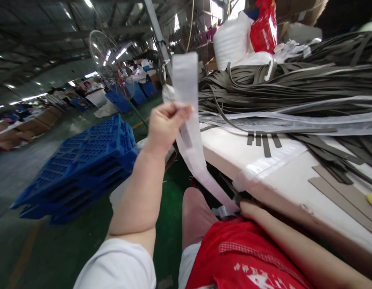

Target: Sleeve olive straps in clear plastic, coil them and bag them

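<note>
My left hand (164, 124) is raised in front of me, fingers pinched on a long white translucent strip (186, 86) that stands up above the fist and trails down to my lap. My right hand (249, 208) is low beside the table edge, closed on the strip's lower end (224, 200), with what look like dark scissor blades (232, 192) at that spot. A red cloth (242, 257) covers my lap, and one bare knee (194, 212) shows.
A white worktable (282, 168) on my right carries a big heap of dark grey straps (294, 84), flat grey pieces (345, 192) and clear plastic. Stacked blue pallets (83, 168) lie on the green floor to the left. A standing fan (109, 60) and distant workstations fill the back.
</note>
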The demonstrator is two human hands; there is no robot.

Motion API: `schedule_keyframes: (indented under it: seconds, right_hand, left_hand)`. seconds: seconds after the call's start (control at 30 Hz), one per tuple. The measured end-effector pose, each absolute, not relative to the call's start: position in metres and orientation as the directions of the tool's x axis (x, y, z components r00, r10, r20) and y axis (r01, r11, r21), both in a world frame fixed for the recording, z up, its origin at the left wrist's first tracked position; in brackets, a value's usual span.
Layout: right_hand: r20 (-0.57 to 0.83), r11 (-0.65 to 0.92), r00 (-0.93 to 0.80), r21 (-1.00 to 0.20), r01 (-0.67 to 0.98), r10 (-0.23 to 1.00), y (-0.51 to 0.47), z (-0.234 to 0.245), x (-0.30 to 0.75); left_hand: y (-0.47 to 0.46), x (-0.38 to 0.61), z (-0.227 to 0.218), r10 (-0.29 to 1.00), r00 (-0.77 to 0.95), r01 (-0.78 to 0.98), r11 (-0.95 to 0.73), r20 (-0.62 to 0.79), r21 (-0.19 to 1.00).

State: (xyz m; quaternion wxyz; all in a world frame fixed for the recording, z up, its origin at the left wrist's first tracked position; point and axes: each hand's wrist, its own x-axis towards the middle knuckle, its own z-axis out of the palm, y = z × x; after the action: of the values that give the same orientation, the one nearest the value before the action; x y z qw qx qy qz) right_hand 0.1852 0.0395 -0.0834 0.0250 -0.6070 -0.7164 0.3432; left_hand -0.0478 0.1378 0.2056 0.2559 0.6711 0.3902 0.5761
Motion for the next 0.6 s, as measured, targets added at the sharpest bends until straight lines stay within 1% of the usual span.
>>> schedule_keyframes:
  seconds: [0.03,0.07,0.1,0.13,0.17,0.2,0.23,0.27,0.33,0.43,0.47,0.6]
  right_hand:
    - [-0.38,0.047,-0.274,-0.509,0.859,0.884,0.041,-0.073,0.185]
    - [-0.355,0.08,-0.302,-0.524,0.848,0.885,0.043,-0.059,0.185]
    - [-0.297,0.115,-0.333,-0.567,0.815,0.895,0.044,-0.044,0.185]
    - [-0.206,0.153,-0.354,-0.63,0.761,0.912,0.044,-0.026,0.186]
    - [-0.059,0.198,-0.35,-0.731,0.653,0.935,0.045,-0.009,0.189]
    - [0.066,0.225,-0.303,-0.818,0.529,0.951,0.045,0.008,0.193]
    - [0.148,0.243,-0.252,-0.879,0.409,0.956,0.047,0.023,0.197]
    - [0.196,0.25,-0.199,-0.919,0.303,0.96,0.049,0.037,0.203]
    - [0.202,0.216,-0.091,-0.959,0.183,0.975,0.056,0.055,0.215]
    - [0.155,0.151,0.018,-0.979,0.138,0.988,0.066,0.07,0.23]
    - [0.143,0.14,0.012,-0.981,0.134,0.99,0.068,0.073,0.233]
    - [0.138,0.147,-0.098,-0.985,0.091,0.985,0.066,0.079,0.234]
  left_hand:
    - [0.132,-0.041,0.187,0.874,0.124,0.242,-0.486,0.47,0.84]
    - [0.127,-0.033,0.167,0.906,0.218,0.269,-0.413,0.363,0.87]
    - [0.123,-0.026,0.148,0.909,0.273,0.29,-0.391,0.316,0.874]
    - [0.119,-0.018,0.129,0.903,0.329,0.308,-0.379,0.276,0.873]
    - [0.115,-0.011,0.112,0.894,0.38,0.325,-0.37,0.239,0.87]
    - [0.11,-0.004,0.099,0.883,0.416,0.328,-0.371,0.22,0.869]
    - [0.106,0.003,0.088,0.871,0.449,0.336,-0.37,0.198,0.866]
    - [0.101,0.008,0.08,0.864,0.474,0.349,-0.361,0.17,0.865]
    - [0.093,0.017,0.072,0.85,0.517,0.387,-0.334,0.098,0.86]
    - [0.087,0.022,0.072,0.823,0.569,0.431,-0.313,0.014,0.846]
    - [0.086,0.023,0.074,0.815,0.579,0.436,-0.318,0.008,0.842]
    - [0.08,0.023,0.078,0.809,0.588,0.443,-0.34,0.017,0.83]
